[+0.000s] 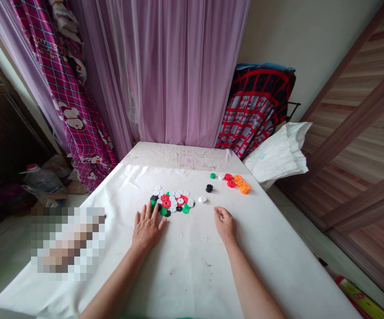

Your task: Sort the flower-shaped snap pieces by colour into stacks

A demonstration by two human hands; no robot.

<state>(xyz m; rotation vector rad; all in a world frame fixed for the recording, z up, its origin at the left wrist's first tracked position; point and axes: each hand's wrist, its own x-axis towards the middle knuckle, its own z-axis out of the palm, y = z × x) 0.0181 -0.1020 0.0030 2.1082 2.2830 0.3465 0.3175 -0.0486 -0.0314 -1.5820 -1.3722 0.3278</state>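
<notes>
A flat cluster of interlocking plastic snowflake discs in white, red, green and black lies on the table. My left hand rests palm down with its fingers spread, the fingertips touching the cluster's near left edge. To the right, my right hand is over the table with its fingers curled in; whatever it may hold is hidden. A white disc piece lies between the cluster and my right hand. Just beyond that sits a black piece.
Farther back are a green piece, red pieces and a group of orange pieces. A white cloth covers the table. A white bag stands at its right edge. A pixelated patch hides the left side.
</notes>
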